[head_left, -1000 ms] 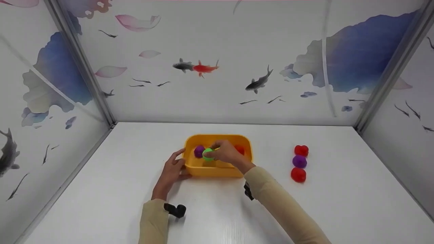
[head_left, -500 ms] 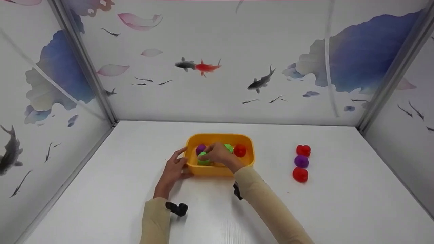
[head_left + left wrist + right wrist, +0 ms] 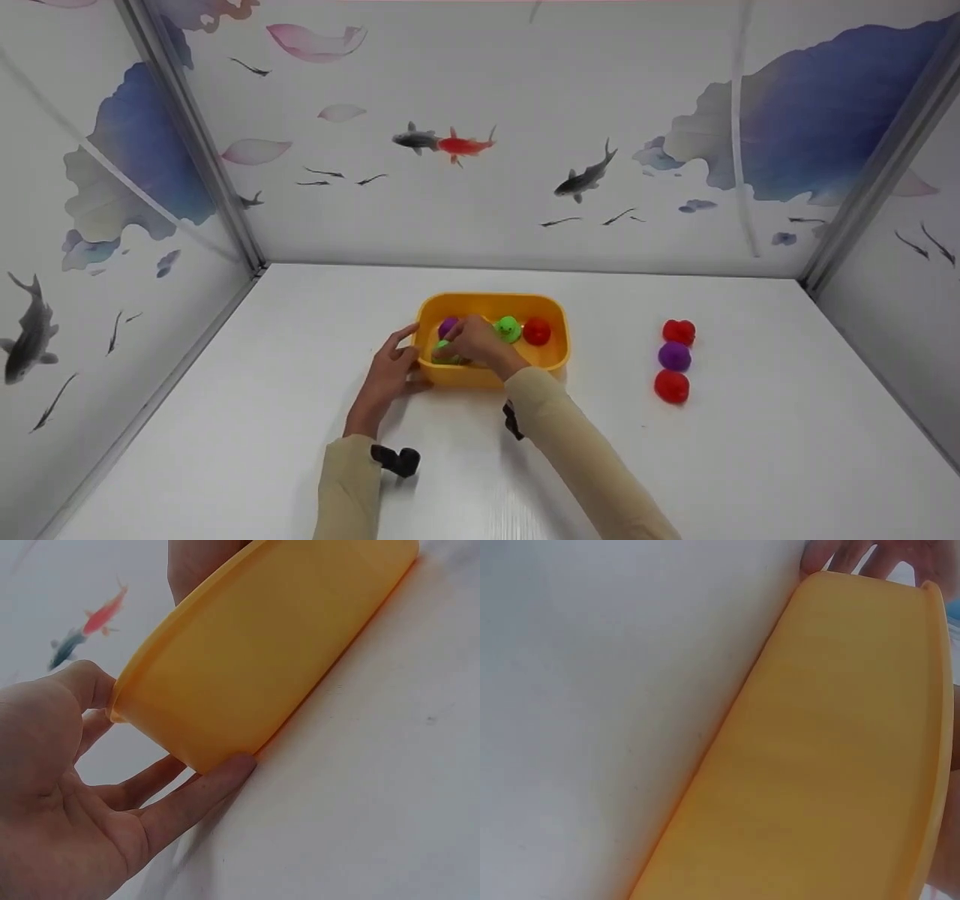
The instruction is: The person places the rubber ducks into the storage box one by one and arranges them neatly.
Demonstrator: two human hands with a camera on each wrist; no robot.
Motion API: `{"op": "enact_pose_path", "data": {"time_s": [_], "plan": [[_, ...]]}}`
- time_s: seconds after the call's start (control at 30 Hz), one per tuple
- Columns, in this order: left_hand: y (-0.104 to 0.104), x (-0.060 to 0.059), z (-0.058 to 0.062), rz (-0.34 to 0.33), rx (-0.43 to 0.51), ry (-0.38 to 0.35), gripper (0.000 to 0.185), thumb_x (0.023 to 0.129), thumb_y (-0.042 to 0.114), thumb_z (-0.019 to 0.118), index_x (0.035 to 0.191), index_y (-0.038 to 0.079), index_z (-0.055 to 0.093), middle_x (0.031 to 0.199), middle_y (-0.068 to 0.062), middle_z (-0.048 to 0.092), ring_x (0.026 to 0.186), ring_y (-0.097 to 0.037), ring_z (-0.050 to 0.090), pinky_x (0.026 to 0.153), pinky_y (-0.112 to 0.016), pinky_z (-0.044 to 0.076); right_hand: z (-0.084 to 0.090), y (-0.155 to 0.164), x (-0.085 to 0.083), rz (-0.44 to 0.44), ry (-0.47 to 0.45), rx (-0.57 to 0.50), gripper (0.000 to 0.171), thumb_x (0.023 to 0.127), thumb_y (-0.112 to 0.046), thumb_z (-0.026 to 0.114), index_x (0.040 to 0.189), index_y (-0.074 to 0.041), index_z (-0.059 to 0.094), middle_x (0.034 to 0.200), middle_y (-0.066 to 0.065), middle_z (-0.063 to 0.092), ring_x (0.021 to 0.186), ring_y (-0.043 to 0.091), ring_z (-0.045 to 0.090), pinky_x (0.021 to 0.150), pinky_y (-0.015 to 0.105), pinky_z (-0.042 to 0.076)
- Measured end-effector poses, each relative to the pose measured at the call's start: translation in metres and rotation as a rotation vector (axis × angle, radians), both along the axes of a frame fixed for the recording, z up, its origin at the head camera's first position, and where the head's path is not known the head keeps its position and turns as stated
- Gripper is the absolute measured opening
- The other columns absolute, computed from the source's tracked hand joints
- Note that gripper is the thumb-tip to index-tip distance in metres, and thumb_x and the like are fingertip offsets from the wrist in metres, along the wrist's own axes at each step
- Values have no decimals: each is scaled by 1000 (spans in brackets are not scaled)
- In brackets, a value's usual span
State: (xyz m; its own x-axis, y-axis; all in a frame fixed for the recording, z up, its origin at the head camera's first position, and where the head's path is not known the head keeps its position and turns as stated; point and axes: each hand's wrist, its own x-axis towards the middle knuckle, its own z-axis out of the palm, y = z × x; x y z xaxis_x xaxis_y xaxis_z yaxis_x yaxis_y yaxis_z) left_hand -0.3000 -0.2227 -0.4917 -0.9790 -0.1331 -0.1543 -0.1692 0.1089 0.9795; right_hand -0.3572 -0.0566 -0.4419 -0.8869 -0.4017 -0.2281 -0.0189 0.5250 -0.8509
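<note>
A yellow plastic basin (image 3: 493, 379) stands on the white table. At its left end, my left hand (image 3: 388, 376) rests with spread fingers against the outer wall and rim; one long finger (image 3: 199, 799) reaches down to the base in the left wrist view. My right hand (image 3: 480, 341) is inside the basin, its fingers on a green ball (image 3: 444, 358) low in the left front corner. Behind that ball a purple ball (image 3: 448, 326) is partly covered by the hand. Farther right inside lie another green ball (image 3: 508, 328), with small dark marks, and a red ball (image 3: 537, 331).
Right of the basin, a row on the table (image 3: 600, 465) holds a two-lobed red piece (image 3: 679, 332), a purple ball (image 3: 675, 357) and a rounded red piece (image 3: 672, 387). Printed panels enclose the table at the back and sides.
The right hand has carried the green ball leftward and down to the basin's front left. The other green ball and the red ball have come into fuller view. My left hand keeps its place.
</note>
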Motion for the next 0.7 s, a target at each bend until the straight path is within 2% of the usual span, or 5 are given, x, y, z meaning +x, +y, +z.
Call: {"op": "enact_pose_path", "data": {"time_s": [0.23,0.4,0.53,0.7], "plan": [[1,1,1,11,-5,-9,49,103,21,49,151,30,43,143,-19,55,109,-26,66,86,-40,62,3,2,-1,29,14,40,21,86,-20,78,101,-6,76,101,8,70,90,25,61,88,33,60],[2,2,2,17,-1,-8,48,103,23,50,150,31,43,142,-17,56,107,-26,67,85,-39,62,8,16,-6,72,65,63,24,87,-26,77,105,-11,74,109,6,70,99,28,64,92,35,60],[2,1,1,9,-10,-15,49,103,23,49,152,30,41,143,-19,55,108,-26,67,85,-39,62,10,32,-8,127,113,36,23,89,-25,75,108,-14,73,116,5,68,102,24,63,94,34,59],[1,1,1,9,-1,1,49,104,22,48,152,28,41,141,-20,55,107,-26,66,85,-40,62,10,48,-6,202,192,4,28,92,-22,72,116,-9,71,116,4,68,102,21,63,95,35,58]]}}
